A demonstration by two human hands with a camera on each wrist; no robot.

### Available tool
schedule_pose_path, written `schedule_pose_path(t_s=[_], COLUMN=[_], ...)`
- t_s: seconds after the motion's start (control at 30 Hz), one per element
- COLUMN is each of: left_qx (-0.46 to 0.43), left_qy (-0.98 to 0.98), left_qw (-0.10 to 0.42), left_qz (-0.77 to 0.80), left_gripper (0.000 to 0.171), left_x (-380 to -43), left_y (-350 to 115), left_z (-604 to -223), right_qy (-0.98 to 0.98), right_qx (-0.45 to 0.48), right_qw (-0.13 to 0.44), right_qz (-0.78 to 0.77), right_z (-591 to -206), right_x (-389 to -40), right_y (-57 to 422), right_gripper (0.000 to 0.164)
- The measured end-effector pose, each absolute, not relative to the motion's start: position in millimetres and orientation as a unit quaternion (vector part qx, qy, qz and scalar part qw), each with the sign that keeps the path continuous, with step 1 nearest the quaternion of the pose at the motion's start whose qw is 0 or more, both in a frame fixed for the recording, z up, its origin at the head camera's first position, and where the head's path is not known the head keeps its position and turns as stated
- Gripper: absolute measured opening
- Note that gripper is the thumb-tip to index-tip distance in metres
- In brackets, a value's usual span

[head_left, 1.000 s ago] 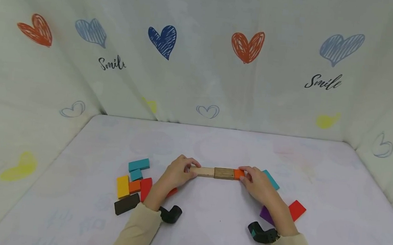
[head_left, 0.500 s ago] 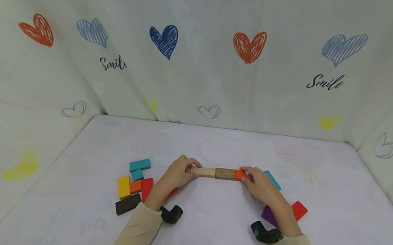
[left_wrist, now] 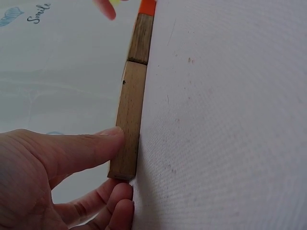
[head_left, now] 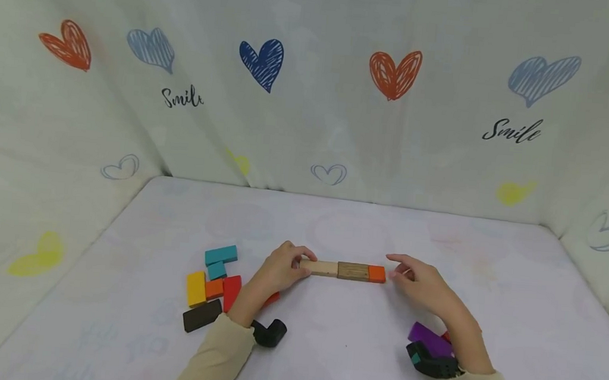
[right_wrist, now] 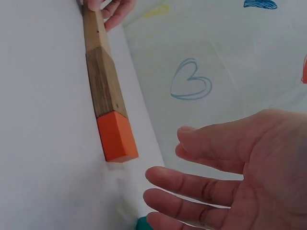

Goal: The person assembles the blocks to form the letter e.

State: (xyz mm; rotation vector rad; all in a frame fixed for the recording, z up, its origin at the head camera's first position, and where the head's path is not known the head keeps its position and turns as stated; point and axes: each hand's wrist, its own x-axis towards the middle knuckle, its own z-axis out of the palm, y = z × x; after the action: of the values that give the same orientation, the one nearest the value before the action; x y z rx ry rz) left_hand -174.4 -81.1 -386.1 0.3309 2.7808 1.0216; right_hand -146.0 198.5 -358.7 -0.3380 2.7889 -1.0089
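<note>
A light wooden block (head_left: pixel 324 268), a darker brown wooden block (head_left: pixel 353 271) and a short orange block (head_left: pixel 377 274) lie end to end in a straight row on the white table. My left hand (head_left: pixel 279 268) pinches the left end of the light block, its thumb on the near side in the left wrist view. Just past the orange end is my right hand (head_left: pixel 426 286), fingers loosely bent and holding nothing. In the right wrist view, a gap shows between its fingertips and the orange block (right_wrist: pixel 115 139). A teal block (right_wrist: pixel 144 223) peeks out below those fingers.
Left of my left forearm lie two teal blocks (head_left: pixel 221 255), a yellow one (head_left: pixel 196 289), an orange one (head_left: pixel 214 289), red ones (head_left: pixel 231 291) and a black one (head_left: pixel 202 315). A purple block (head_left: pixel 431 339) lies by my right wrist, partly covering a red one.
My right hand has let go of the orange block and moved right, away from the row. Its forearm now covers the teal block on the right. The left hand keeps its pinch.
</note>
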Motion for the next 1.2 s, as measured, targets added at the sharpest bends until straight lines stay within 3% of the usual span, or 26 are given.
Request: schedule_pose_path(t_s=[0.23, 1.2], left_qx=[0.12, 0.112], left_qy=[0.929, 0.93], left_qw=[0.071, 0.076], left_qz=[0.342, 0.34], left_gripper=[0.021, 0.022], left_x=[-174, -174], left_y=[-81, -81], left_z=[-387, -386], right_qy=[0.934, 0.936], right_qx=[-0.09, 0.008], right_qw=[0.056, 0.177], right_qz=[-0.34, -0.305], right_z=[-351, -367], right_x=[-144, -150], right_y=[220, 254], right_gripper=[0.044, 0.059])
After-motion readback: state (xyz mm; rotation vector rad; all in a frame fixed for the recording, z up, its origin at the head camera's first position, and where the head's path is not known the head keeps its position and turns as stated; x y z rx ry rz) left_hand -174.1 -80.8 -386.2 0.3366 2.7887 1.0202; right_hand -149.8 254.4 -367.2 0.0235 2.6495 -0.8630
